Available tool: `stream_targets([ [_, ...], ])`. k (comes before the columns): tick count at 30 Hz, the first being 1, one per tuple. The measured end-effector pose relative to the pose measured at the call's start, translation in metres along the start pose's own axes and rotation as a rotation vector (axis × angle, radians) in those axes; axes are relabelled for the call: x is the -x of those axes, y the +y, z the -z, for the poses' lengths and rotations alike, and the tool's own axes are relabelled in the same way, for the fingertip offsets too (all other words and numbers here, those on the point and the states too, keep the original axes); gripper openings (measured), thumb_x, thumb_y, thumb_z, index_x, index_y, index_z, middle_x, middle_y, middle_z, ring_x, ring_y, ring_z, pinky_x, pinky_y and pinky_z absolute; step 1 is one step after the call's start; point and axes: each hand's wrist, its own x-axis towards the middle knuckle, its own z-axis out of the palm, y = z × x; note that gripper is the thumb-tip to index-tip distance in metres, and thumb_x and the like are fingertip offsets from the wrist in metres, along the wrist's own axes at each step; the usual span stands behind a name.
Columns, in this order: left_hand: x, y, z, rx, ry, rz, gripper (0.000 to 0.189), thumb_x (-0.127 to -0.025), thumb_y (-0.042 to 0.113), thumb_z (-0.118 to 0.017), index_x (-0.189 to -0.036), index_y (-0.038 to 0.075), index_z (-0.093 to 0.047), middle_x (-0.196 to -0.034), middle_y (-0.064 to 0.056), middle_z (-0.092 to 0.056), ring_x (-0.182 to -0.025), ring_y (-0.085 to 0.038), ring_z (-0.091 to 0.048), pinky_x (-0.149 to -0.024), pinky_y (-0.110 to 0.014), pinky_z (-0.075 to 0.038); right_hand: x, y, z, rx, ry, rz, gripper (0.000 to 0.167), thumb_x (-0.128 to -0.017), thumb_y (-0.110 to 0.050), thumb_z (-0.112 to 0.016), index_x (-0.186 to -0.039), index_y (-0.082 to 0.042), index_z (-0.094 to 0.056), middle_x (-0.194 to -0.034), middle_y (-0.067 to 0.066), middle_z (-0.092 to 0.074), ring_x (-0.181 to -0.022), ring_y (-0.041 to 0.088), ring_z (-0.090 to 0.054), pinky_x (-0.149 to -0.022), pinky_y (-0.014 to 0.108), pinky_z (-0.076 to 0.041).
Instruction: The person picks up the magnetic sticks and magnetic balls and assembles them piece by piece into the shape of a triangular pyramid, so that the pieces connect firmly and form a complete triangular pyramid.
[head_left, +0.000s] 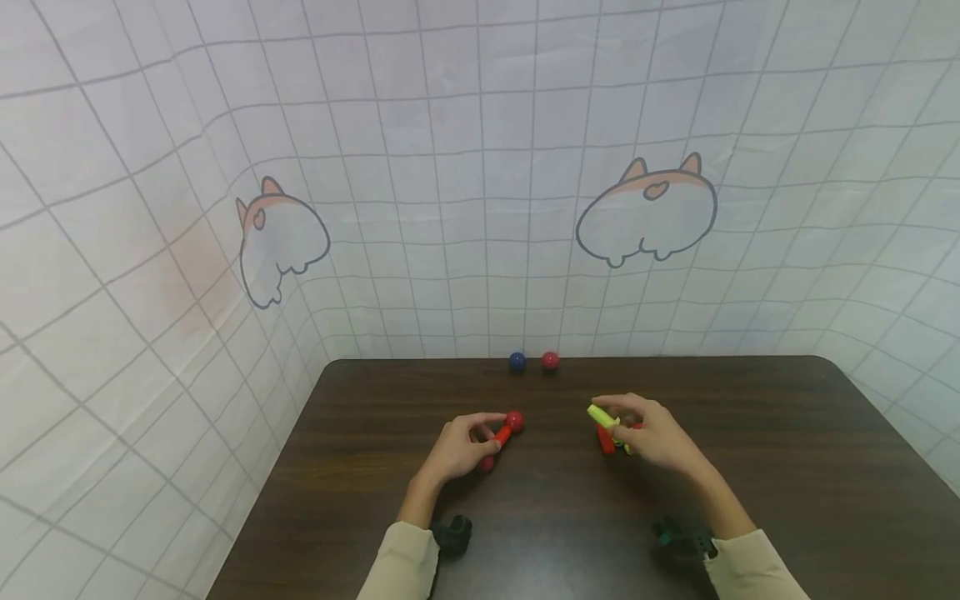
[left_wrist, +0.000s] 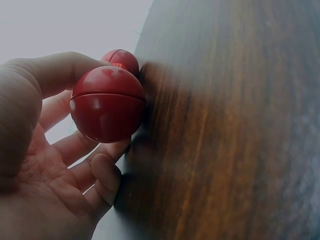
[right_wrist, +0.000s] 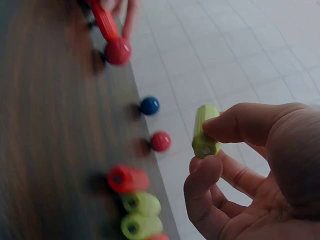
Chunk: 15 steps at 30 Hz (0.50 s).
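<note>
My left hand (head_left: 459, 446) grips a red rod (head_left: 503, 435) between thumb and fingers, low over the table. One red ball (head_left: 514, 421) sits at the rod's far end and another red ball (left_wrist: 107, 110) at its near end, so the piece looks like a dumbbell. My right hand (head_left: 654, 433) pinches a short yellow-green rod (right_wrist: 205, 117) between thumb and fingertips, raised above the table. The rod's near end has a round silvery spot. Below that hand lie a red rod (right_wrist: 129, 179) and two yellow-green rods (right_wrist: 142, 226), partly hidden by the hand in the head view.
At the back edge of the dark wooden table (head_left: 360, 500) stand a blue ball (head_left: 517, 361) and a red ball (head_left: 551, 360), side by side. Behind them hangs a white gridded curtain (head_left: 465, 208) with cartoon animals. Dark bands circle both wrists.
</note>
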Motion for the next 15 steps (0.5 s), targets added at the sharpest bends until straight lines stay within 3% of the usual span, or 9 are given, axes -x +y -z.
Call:
stream_targets([
  [9,0.001,0.002,0.000,0.002,0.003,-0.007,0.041,-0.092,0.015,-0.075,-0.132,0.021,-0.069,-0.095,0.000,-0.071,-0.060,-0.012,-0.053,-0.055,-0.027,-0.045,-0.008,-0.010,-0.037,-0.024,0.000,-0.006,0.043,-0.094,-0.006,-0.068,-0.136,-0.013,-0.065,-0.118,0.018,-0.065,-0.072,0.017,-0.059,-0.055,0.029,-0.052],
  [15,0.000,0.002,0.000,-0.004,0.005,-0.008,0.041,-0.092,0.014,-0.075,-0.132,0.020,-0.069,-0.095,0.000,-0.069,-0.062,-0.011,-0.054,-0.056,-0.027,-0.045,-0.017,-0.008,-0.063,-0.054,-0.036,0.008,0.043,-0.091,-0.002,-0.068,-0.133,-0.009,-0.066,-0.115,0.020,-0.066,-0.069,0.016,-0.060,-0.052,0.027,-0.052],
])
